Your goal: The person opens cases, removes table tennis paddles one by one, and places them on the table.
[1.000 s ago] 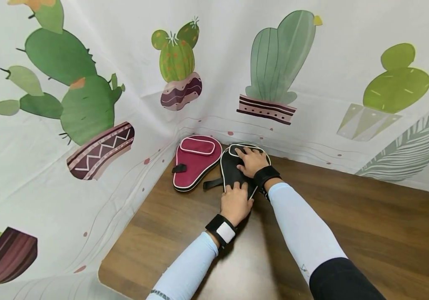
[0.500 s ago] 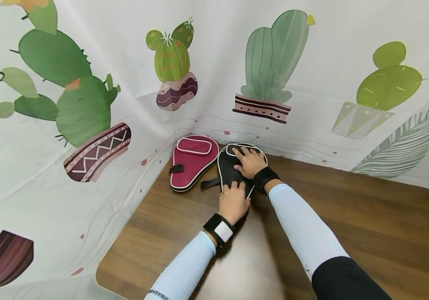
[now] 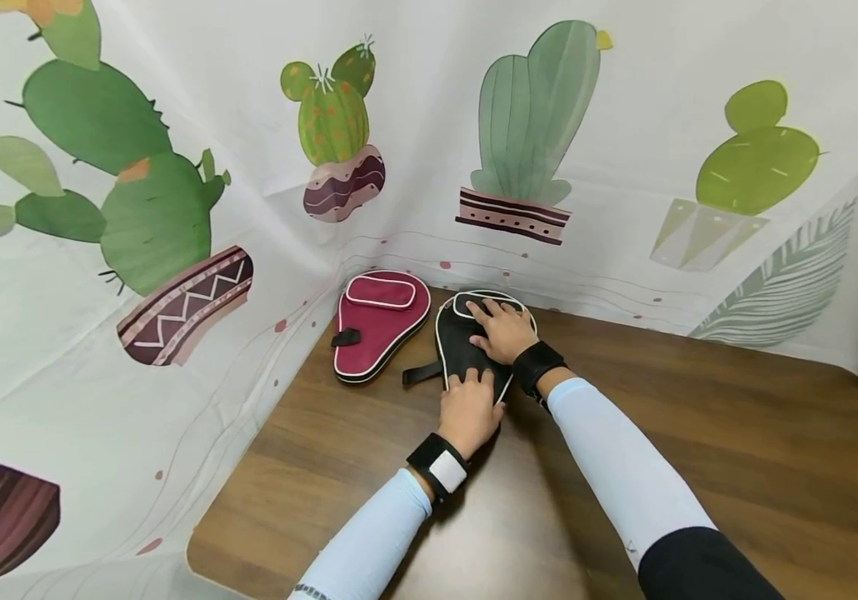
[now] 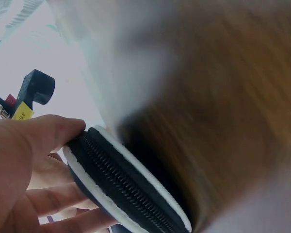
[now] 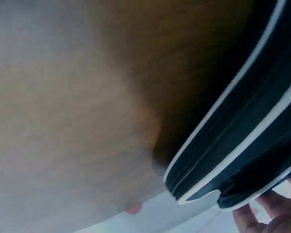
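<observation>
A black table tennis paddle case [image 3: 465, 346] with white piping lies on the wooden table, its wide pocketed end away from me. My left hand [image 3: 468, 417] holds its narrow end, fingers over the top and thumb at the right edge. In the left wrist view, the thumb touches the case beside its zipper [image 4: 128, 187]. My right hand [image 3: 507, 331] rests on the wide end with fingers spread across the pocket; its fingertips [image 5: 276, 208] show past the pocket's edge in the right wrist view. A similar maroon case [image 3: 380, 329] lies flat to the left, a narrow gap away.
The brown table [image 3: 699, 425] reaches far to the right, with a rounded corner at front left. A white cactus-print cloth [image 3: 414, 183] hangs behind it and along its left side. The black case's loose strap [image 3: 421, 373] sticks out towards the maroon case.
Both hands have slid the black case slightly to the right, so a gap now parts it from the maroon case. The head view has shifted a little to the right.
</observation>
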A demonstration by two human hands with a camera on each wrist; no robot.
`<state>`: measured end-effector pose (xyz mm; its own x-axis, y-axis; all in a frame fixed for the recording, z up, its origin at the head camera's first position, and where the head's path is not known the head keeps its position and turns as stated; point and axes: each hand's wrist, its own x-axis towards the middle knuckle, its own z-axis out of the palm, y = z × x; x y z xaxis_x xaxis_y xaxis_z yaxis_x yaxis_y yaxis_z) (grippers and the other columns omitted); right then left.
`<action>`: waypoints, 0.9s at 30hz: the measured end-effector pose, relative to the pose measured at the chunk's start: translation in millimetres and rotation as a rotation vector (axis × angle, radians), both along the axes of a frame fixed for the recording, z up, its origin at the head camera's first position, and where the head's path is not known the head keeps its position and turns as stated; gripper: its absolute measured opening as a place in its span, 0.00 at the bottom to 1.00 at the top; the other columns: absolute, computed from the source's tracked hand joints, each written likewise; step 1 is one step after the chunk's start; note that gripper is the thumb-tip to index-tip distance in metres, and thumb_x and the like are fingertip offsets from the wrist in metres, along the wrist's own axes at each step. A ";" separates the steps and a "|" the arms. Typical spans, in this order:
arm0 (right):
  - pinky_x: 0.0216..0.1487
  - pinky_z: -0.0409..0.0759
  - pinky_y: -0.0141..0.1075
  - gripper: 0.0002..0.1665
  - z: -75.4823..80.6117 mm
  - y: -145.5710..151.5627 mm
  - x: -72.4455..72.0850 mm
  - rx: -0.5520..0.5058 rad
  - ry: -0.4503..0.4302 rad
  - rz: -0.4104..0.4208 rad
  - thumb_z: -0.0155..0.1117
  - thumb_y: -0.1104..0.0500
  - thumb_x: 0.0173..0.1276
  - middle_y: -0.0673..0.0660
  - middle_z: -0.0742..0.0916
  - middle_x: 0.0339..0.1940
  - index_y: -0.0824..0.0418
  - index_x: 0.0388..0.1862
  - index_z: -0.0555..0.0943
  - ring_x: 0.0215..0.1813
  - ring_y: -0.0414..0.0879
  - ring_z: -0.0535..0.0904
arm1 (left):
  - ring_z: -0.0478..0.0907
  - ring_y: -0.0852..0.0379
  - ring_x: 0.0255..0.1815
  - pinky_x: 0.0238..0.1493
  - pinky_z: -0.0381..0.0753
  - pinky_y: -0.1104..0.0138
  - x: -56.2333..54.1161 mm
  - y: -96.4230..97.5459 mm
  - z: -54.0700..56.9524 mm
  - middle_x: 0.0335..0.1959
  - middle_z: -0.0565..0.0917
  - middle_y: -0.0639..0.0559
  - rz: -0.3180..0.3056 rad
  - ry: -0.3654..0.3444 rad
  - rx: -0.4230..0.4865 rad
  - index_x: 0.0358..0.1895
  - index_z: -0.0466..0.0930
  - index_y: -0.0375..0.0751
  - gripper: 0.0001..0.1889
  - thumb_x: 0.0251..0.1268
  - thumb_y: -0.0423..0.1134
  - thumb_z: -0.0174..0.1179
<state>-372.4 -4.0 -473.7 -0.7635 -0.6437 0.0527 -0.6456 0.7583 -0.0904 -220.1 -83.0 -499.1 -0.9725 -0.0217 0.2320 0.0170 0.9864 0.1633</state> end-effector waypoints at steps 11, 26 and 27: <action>0.63 0.67 0.71 0.40 -8.1 29.7 24.6 -0.051 0.030 -0.003 0.61 0.44 0.77 0.65 0.68 0.79 0.50 0.83 0.61 0.72 0.68 0.69 | 0.78 0.38 0.45 0.34 0.85 0.50 17.9 17.0 11.5 0.53 0.81 0.43 -0.108 -0.091 -0.010 0.59 0.81 0.45 0.28 0.61 0.56 0.71; 0.57 0.71 0.71 0.40 -2.9 73.9 73.5 -0.104 0.054 -0.018 0.67 0.46 0.73 0.67 0.72 0.75 0.52 0.80 0.66 0.68 0.70 0.73 | 0.79 0.39 0.40 0.28 0.84 0.55 52.1 43.6 19.2 0.53 0.80 0.42 -0.284 -0.117 -0.083 0.59 0.80 0.45 0.32 0.58 0.61 0.71; 0.57 0.72 0.71 0.40 -2.9 77.4 77.4 -0.109 0.062 -0.018 0.67 0.46 0.73 0.67 0.72 0.75 0.52 0.80 0.67 0.68 0.69 0.73 | 0.79 0.40 0.39 0.28 0.84 0.55 55.1 45.4 18.9 0.53 0.80 0.42 -0.299 -0.104 -0.090 0.59 0.80 0.45 0.31 0.58 0.62 0.71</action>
